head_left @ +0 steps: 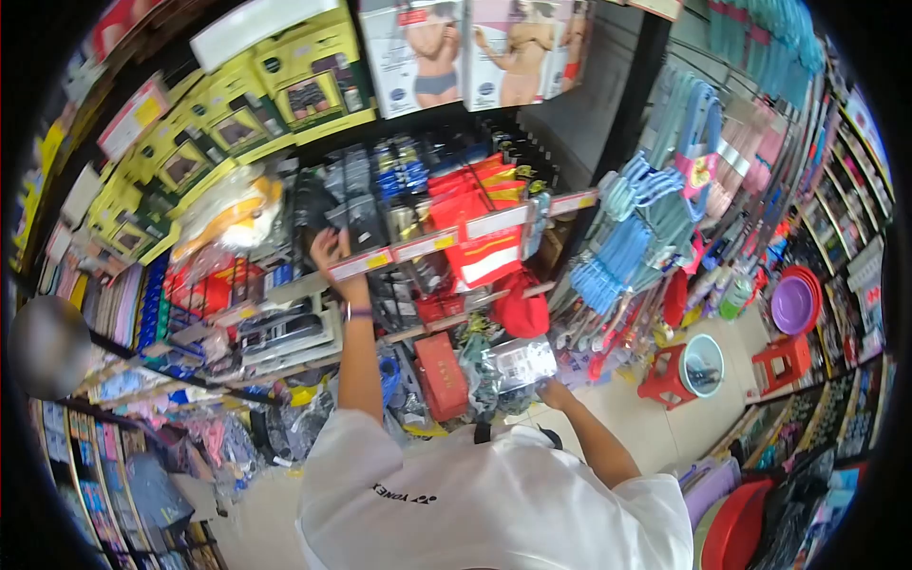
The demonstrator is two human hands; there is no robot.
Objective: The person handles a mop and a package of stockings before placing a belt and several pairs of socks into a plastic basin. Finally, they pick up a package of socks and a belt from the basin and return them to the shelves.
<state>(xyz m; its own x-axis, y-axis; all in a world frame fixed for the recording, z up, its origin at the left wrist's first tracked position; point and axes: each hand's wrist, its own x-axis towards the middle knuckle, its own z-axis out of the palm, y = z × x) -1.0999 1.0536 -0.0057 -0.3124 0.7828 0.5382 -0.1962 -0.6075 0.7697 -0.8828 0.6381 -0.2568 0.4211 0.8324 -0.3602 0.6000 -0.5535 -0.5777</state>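
Note:
My left hand (330,251) reaches up to the front edge of a shelf, its fingers apart beside dark packets (359,220) in clear wrapping. A price-label strip (364,264) runs along that edge, just by the fingers. Lower down, my right hand (554,389) grips the corner of a clear plastic packet (521,365) with a white, shiny face. Left of that packet stands a red box (441,376). Above it hangs a red cloth item (521,309). Red packets (487,249) fill the shelf to the right of my left hand.
Yellow-green boxes (313,93) and underwear boxes (415,57) line the upper shelf. Blue hangers (613,258) hang at right. On the tiled floor stand a red stool (662,377) and a light-blue bucket (703,353). Wrapped goods (309,418) lie low at left.

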